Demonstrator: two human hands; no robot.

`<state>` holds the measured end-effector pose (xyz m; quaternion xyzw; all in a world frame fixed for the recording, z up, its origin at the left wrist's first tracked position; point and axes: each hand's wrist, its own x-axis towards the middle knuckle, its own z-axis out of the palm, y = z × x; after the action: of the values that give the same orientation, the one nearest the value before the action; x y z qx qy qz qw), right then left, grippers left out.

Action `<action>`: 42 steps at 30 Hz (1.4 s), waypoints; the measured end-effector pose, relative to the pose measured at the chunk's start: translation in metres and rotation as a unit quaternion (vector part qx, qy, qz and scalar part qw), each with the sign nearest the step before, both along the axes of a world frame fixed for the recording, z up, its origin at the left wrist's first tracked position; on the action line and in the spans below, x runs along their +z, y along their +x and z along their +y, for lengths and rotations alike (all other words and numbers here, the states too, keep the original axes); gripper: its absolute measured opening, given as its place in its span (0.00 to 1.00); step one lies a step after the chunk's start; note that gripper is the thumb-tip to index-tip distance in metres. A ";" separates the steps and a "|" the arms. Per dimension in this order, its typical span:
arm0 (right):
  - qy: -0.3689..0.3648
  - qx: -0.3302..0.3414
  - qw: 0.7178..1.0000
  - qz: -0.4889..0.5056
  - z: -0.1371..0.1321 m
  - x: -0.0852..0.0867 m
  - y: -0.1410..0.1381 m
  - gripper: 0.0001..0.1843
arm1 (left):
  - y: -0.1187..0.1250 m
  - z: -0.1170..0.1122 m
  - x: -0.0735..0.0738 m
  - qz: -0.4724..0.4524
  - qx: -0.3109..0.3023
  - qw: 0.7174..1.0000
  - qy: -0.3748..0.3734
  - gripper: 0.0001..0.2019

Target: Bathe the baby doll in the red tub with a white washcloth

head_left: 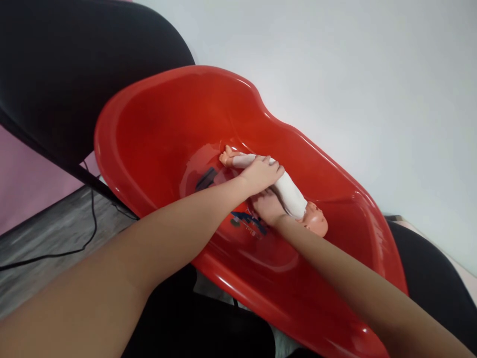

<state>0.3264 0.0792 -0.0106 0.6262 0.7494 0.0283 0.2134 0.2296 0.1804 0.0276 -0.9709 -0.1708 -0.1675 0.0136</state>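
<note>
A baby doll (289, 193) in a white garment lies tilted inside a red baby bathtub (156, 124). Its bare feet point to the far left, and its head is at the lower right, near my right forearm. Across the doll's legs and middle rests my left hand (263, 174), fingers curled over the far side. My right hand (269, 205) is tucked under the doll's near side, with its fingertips hidden behind the doll and my left hand. Dark printed pictures (248, 221) show on the tub floor beside my right hand; a shiny outline there looks like shallow water.
Black chairs stand around the tub: one chair back (74, 64) at the upper left, another black chair (434, 268) at the right. A white wall (354, 69) rises behind. A black cable (93, 223) runs over the grey floor (44, 268) at left.
</note>
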 end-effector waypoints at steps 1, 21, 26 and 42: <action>-0.015 0.004 1.000 -0.017 -0.008 0.001 0.006 0.26 | 0.000 0.000 0.000 0.000 -0.001 1.000 0.002 0.19; 0.132 0.234 0.963 0.016 -0.065 0.061 -0.009 0.19 | -0.003 -0.006 0.006 0.019 0.003 1.000 0.013 0.17; 0.064 0.182 0.980 0.042 -0.063 0.066 0.024 0.22 | -0.003 -0.005 0.006 0.029 0.006 0.999 0.019 0.18; 0.098 0.203 0.974 0.018 -0.135 0.060 0.082 0.17 | -0.007 -0.004 0.005 0.035 0.006 0.999 0.019 0.18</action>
<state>0.4081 -0.0560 0.0495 0.4789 0.8583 0.1331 0.1277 0.2223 0.1759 0.0331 -0.9747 -0.1727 -0.1366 0.0390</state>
